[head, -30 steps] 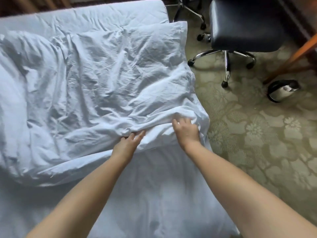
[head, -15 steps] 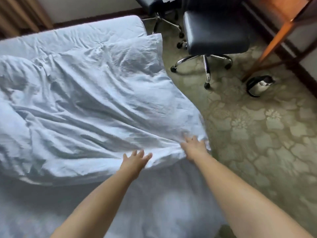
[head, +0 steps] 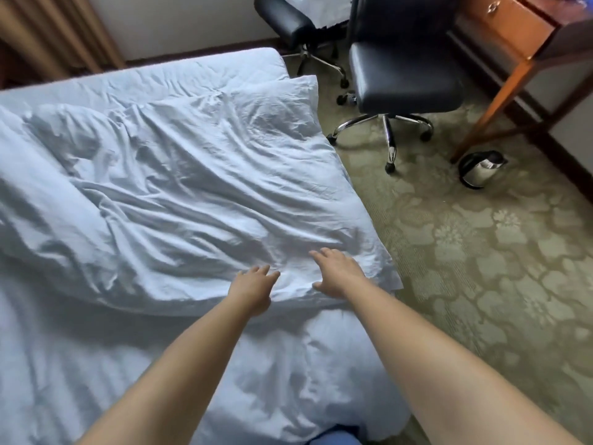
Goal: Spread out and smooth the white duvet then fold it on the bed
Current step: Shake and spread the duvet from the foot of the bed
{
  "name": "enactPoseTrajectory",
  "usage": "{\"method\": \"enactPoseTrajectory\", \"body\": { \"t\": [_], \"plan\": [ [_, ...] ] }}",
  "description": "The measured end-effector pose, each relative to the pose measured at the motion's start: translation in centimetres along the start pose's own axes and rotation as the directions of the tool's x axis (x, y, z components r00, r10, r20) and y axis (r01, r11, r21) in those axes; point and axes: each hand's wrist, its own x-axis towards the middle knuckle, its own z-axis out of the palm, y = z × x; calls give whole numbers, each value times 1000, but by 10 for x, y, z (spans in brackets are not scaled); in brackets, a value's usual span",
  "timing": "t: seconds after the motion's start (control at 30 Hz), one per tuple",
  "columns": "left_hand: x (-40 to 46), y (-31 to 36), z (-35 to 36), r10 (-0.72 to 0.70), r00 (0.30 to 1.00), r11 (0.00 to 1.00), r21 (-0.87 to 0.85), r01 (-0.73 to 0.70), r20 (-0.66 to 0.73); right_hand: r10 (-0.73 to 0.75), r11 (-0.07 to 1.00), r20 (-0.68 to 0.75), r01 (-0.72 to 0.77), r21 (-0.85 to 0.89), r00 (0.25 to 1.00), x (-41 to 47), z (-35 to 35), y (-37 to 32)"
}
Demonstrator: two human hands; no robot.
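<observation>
White duvet (head: 179, 200) lies spread over the far half of the bed (head: 96, 374), heavily creased, its near right corner hanging just past the mattress edge. Left hand (head: 253, 289) and right hand (head: 338, 273) rest flat on its near edge, fingers straight, gripping nothing. Smoothing looks half done; folding not yet begun

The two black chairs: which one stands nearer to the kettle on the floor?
The larger office chair with the chrome star base; the kettle lies right of it. The smaller chair is farther back.
</observation>
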Motion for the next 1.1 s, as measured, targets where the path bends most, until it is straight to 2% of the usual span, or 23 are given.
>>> {"method": "enactPoseTrajectory", "body": {
  "t": [0.3, 0.47, 0.6, 0.87, 1.1],
  "plan": [
    [-158, -93, 16, -112, 979, 993, -55, 103, -173, -70, 991, -120, 56, -118, 990, -83, -14, -145],
    [-271, -160, 59, -176, 946, 982, -109, 151, -273, -177, 968, -119, 151, -200, 977, -126, 6, -262],
    [-330, -204, 84, -245, 928, 967, -136, 215, -280, -268, 943, -132, 232, -238, 954, -147, 22, -339],
    [-377, -294, 110, -328, 891, 942, -183, 282, -315, -374, 893, -129, 318, -320, 919, -125, 15, -452],
    [-356, -399, 131, -355, 904, 932, -163, 323, -237, -400, 880, -69, 362, -309, 914, -32, 35, -538]
  ]
}}
